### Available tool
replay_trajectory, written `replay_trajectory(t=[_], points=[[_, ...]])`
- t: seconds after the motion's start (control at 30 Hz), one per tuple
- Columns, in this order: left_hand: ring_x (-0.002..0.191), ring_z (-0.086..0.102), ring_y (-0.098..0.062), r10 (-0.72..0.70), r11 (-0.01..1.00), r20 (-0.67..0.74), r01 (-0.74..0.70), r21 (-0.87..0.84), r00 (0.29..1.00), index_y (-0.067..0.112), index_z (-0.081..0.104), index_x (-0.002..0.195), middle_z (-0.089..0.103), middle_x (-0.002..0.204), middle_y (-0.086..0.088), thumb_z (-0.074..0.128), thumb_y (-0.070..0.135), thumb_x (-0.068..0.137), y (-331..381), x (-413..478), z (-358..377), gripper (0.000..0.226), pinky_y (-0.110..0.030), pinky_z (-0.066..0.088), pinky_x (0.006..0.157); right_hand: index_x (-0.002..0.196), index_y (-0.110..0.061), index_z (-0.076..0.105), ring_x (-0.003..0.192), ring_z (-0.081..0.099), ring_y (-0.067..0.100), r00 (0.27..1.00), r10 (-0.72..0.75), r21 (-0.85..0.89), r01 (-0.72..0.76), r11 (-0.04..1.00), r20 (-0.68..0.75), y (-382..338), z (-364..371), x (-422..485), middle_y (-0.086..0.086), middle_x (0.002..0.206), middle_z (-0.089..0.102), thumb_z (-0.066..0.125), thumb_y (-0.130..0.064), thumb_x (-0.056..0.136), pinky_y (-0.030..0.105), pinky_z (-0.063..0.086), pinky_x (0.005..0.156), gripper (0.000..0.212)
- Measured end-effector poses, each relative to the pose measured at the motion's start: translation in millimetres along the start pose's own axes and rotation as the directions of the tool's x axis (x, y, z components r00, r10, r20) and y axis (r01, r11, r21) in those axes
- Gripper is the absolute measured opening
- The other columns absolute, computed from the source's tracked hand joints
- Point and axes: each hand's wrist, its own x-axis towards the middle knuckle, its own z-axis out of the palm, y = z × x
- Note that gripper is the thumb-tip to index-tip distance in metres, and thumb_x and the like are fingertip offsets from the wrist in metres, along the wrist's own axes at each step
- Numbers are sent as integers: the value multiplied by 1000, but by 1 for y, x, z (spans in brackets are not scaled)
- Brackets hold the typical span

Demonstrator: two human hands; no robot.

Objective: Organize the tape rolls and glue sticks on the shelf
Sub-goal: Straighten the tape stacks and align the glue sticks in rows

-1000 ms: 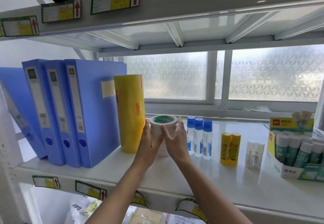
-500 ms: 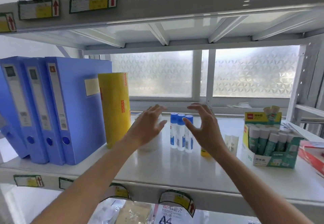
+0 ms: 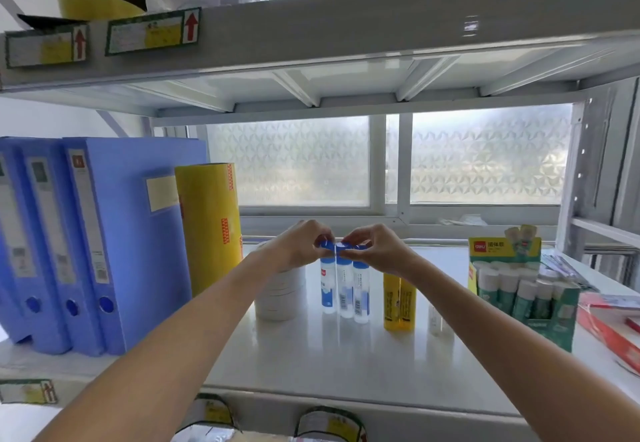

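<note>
Hands meet atop three blue-capped glue sticks (image 3: 344, 289): the left hand (image 3: 301, 247) pinches the left cap, the right hand (image 3: 377, 251) the right one, likely squeezing the trio into a tight upright row. They stand on the shelf (image 3: 346, 355) between the tape stack (image 3: 280, 294) and the yellow sticks (image 3: 399, 303), each kind grouped.

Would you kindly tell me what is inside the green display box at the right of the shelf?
Rows of upright white-capped glue sticks fill the display box; its front wall hides their lower ends, so their count stays unclear.
</note>
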Motion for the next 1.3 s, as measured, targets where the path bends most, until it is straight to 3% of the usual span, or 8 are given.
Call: replay_trajectory(t=[0.1,0.23,0.4,0.5,0.8,0.93,1.1,1.3], points=[[84,62,-25,-14,998,-8,14,63,1000,8,66,96,65,91,-8,67,23,88,-3,2,1,17,-24,46,72,114,-7,66,99,60,15,998,-2,-7,3,1000,58,1,1,1,6,111,68,72,-21,83,25,49,85,35],[85,61,-22,20,998,19,-21,53,1000,9,67,97,66,92,-6,66,19,88,-4,1,0,14,-31,52,80,109,-9,67,94,58,10,998,-18,-30,16,999,-65,3,9,4,-2,100,65,78,-30,75,15,44,72,41],[84,62,-20,26,999,-20,-26,43,999,7,69,102,68,94,-7,66,18,89,-7,1,1,17,-34,54,83,109,-8,66,94,60,12,996,-22,1,22,1000,-82,5,13,7,0,100,66,73,-17,82,28,54,87,30],[85,62,-22,26,999,-42,-24,45,999,5,68,103,68,95,-9,66,18,89,-9,1,4,19,-33,54,84,109,-11,68,96,58,10,995,-24,-27,21,999,-94,6,17,6,-3,102,65,76,-28,79,15,44,74,35],[84,62,-21,29,999,-69,-26,37,997,4,68,104,69,96,-9,66,19,89,-12,0,6,21,-31,53,84,114,-8,63,94,58,10,995,-55,-128,43,991,-88,8,17,3,0,104,63,75,-26,80,9,41,66,39],[85,62,-20,32,999,-72,-30,34,997,4,68,106,69,96,-9,66,19,89,-11,-1,5,22,-32,54,84,103,-7,70,79,58,10,991,-75,-152,57,987,-111,6,17,3,1,91,67,74,-24,80,17,47,69,28],[84,62,-23,21,999,-75,-17,50,997,4,69,102,68,93,-10,67,19,88,-10,-2,3,20,-37,54,84,107,-4,68,90,64,19,993,-109,-46,108,993,-32,-1,15,3,8,99,69,75,-12,80,28,55,82,29],[84,62,-22,-5,998,-84,10,63,996,7,69,103,69,93,-7,68,23,87,-15,-7,0,22,-40,54,84,110,-5,66,92,64,18,993,-114,-40,113,993,-38,-1,19,5,7,102,69,73,-12,81,21,53,79,31]])
